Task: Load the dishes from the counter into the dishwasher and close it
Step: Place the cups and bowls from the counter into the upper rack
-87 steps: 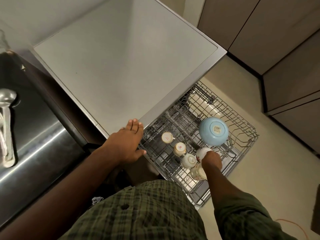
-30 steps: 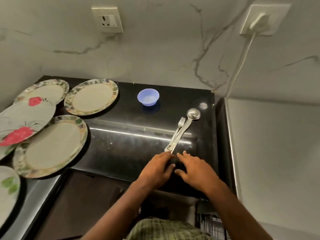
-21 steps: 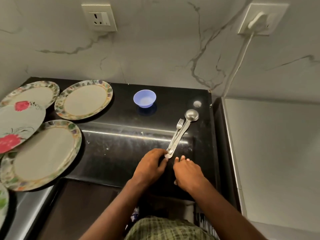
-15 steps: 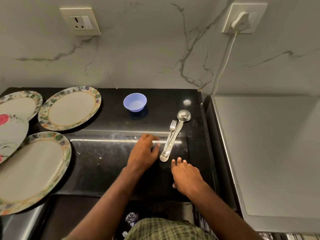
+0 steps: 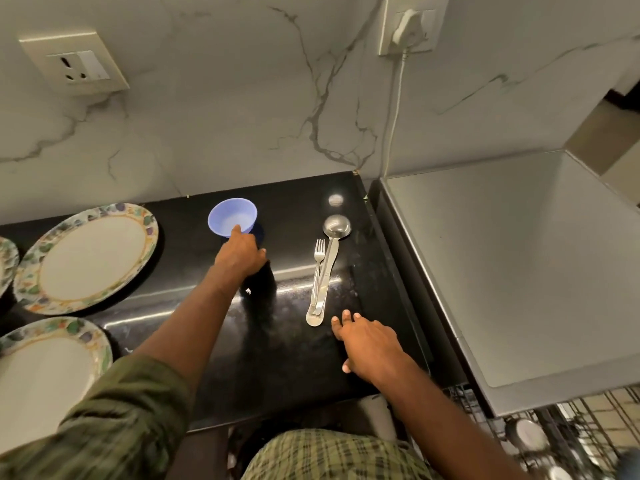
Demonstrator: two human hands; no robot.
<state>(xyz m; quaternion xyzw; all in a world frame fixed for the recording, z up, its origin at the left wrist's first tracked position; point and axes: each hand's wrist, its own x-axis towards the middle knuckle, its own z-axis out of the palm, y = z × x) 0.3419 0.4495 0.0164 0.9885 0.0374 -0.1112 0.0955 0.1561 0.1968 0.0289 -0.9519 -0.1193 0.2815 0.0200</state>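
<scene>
Our left hand [image 5: 239,256] touches the blue bowl's [image 5: 232,216] near rim, not yet gripping; our right hand [image 5: 369,342] rests flat on the bench [image 5: 284,355] beside the fork [image 5: 318,268] and ladle [image 5: 329,265]. Plates [image 5: 86,254] wait too, so plenty's left.

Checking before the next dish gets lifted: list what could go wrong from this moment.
1. The left hand only touches the rim of the blue bowl with a fingertip; a hasty pull could tip it.
2. The fork lies on the ladle; the right hand rests just beside their handles and could knock them apart.
</scene>
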